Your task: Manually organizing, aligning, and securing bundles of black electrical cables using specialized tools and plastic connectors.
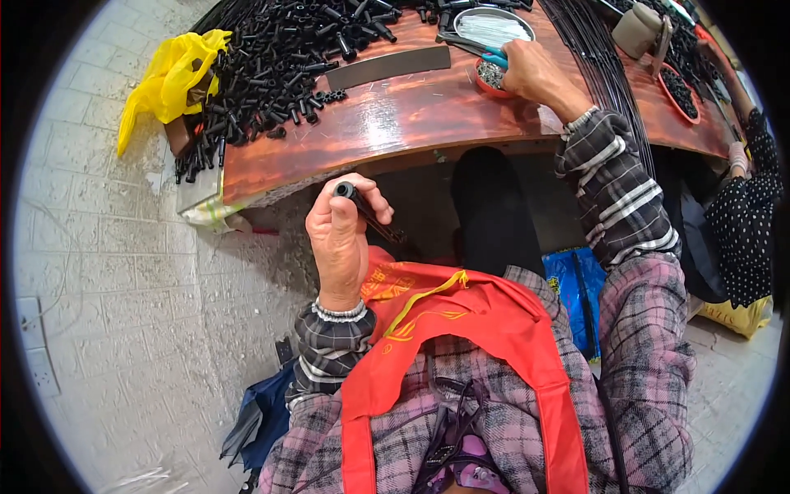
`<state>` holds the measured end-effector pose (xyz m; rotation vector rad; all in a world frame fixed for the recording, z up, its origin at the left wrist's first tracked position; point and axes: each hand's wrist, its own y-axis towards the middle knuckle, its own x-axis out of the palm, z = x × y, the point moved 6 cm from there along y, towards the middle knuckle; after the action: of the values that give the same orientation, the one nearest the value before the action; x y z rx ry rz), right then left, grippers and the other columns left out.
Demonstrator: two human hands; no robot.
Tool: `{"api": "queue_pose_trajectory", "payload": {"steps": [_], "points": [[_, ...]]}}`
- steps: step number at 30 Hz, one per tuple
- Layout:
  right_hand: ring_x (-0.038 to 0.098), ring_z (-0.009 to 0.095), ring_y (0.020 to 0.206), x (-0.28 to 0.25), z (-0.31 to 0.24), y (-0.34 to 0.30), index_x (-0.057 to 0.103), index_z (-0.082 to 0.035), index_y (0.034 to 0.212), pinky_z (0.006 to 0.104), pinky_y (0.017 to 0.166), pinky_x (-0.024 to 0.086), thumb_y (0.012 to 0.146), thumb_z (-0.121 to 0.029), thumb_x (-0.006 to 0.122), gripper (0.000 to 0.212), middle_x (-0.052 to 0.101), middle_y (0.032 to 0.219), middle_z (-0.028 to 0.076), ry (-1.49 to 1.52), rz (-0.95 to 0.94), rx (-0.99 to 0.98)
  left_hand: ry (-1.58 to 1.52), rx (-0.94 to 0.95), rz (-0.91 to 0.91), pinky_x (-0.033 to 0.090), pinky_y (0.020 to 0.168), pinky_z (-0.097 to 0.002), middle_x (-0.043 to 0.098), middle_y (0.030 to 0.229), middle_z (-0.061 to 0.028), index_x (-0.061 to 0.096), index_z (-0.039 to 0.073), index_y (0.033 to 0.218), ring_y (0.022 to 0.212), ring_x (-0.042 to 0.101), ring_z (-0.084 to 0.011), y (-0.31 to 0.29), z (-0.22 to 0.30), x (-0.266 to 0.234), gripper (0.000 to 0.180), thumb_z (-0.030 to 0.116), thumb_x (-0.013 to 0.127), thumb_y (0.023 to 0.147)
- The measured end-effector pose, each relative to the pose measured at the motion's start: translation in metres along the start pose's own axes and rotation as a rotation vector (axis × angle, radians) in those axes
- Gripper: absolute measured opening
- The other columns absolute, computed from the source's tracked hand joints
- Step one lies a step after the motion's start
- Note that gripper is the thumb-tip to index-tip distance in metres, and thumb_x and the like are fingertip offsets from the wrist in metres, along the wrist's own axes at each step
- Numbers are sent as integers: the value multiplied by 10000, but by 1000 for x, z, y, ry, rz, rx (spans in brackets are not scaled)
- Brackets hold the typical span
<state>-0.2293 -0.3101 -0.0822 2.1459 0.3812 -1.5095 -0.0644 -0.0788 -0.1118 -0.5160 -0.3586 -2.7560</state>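
My left hand [339,235] is closed around a black tubular part [345,190] and holds it above my lap. Its hollow round end points up beside the thumb, while the lower part runs off behind the fingers. Over the table's near side, my right hand [539,76] grips a pair of pliers [494,58] with teal handles, their dark jaws pointing left. Just under that hand sits a small red bowl [491,76] of tiny metal bits. Beyond the jaws is a round dish [532,31] of thin white strips.
Heaped black tubular pieces [271,74] cover the left of the glossy wooden table [362,140]. A dark flat strip [391,67] lies in front. Long black rods [597,66] cross at right. A yellow bag [169,78] hangs left. Another person's sleeve [745,222] is at far right.
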Motion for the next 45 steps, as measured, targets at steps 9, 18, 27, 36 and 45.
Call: {"api": "queue_pose_trajectory", "payload": {"steps": [9,18,27,36,45], "points": [[573,332,613,7,5,11,577,65,749,390,555,437,580,-10,570,185,565,636,221,86,19,-36,-8,4,88,341,515,-211,482,655,-31,528,-11,878,570,423,-102,4,-8,-7,431,410,546,784],[519,172,555,7,27,1,558,22,797,265,500,409,653,-34,607,162,556,647,104,871,-63,44,-39,-4,72,340,513,-207,491,660,-28,536,-14,879,572,425,-97,4,-11,0,419,396,548,790],[477,103,551,-12,-13,-32,522,-1,864,207,495,391,733,-60,608,167,535,713,55,1621,-167,-93,-44,9,38,338,510,-194,504,658,-19,549,-15,908,568,419,-78,-2,-7,16,397,366,559,798],[419,114,530,-17,-71,-84,491,-47,861,220,475,338,737,-107,622,190,471,646,56,1863,-196,-280,31,-9,-6,334,530,-238,487,669,-40,513,-29,933,569,415,-117,-8,1,27,447,399,511,806],[436,113,515,-14,-89,-105,489,-42,869,232,476,353,729,-127,629,215,484,646,62,1868,-196,-335,-37,14,-33,342,512,-177,508,670,-24,537,-18,941,571,425,-65,-7,-2,37,368,325,557,811]]}}
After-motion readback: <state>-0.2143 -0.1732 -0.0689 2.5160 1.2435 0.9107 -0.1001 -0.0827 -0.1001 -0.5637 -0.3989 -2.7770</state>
